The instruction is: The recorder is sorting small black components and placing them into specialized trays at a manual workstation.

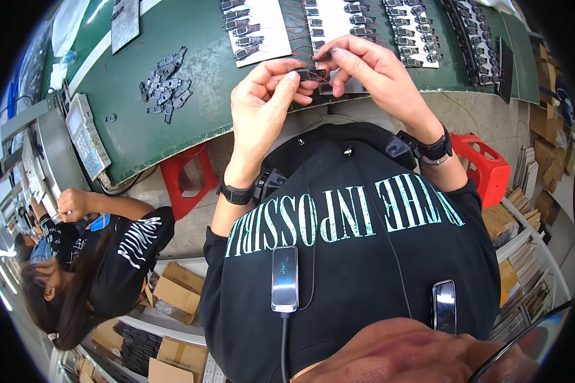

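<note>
Holding black part (310, 75) at green table (207, 86), red stools (492, 179) nearby.

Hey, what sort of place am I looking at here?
Probably an electronics assembly workshop: a green workbench bears a pile of small black parts and white boards lined with wired pieces.

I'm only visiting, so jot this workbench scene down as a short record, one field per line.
Left hand: left hand pinches a small black part
Right hand: right hand close by that part; contact unclear
Surface: green table
Left of hands: loose pile of black pieces
Beyond hands: white sheets lined with small black units
Nearby: another person, at the left
</note>
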A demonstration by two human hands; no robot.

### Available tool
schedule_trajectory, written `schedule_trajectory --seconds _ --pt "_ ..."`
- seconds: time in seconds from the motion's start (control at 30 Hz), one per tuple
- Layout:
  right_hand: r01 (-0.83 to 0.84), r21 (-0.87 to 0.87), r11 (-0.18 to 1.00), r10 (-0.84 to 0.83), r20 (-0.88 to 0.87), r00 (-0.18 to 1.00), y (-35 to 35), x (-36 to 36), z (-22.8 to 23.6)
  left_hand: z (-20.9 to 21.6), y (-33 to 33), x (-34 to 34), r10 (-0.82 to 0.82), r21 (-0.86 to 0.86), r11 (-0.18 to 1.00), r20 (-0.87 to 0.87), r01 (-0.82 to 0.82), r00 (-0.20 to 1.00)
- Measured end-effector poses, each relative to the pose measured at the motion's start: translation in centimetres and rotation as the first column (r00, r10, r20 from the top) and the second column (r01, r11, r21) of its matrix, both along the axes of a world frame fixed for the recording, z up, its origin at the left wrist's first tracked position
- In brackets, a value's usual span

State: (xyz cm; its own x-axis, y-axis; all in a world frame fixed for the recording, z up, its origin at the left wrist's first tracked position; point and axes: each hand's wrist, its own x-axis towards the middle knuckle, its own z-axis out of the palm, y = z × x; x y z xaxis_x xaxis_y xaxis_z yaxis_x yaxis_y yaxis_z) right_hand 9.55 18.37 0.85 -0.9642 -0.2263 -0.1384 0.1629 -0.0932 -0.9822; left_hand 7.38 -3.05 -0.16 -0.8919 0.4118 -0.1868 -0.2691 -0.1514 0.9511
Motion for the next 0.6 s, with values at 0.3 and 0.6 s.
schedule_trajectory --seconds 0.3,0.6 --pt "0.170 0.259 0.951 -0.134 -0.150 0.980 -0.9 2.8 0.9 -0.3 1.8 2.4 -0.048 -0.363 0.910 -0.573 -0.200 0.818" --pt "0.349 0.535 0.770 -0.314 -0.158 0.936 4.4 3.6 -0.6 -1.2 0.7 0.8 0.080 -0.277 0.938 -0.412 -0.208 0.908"
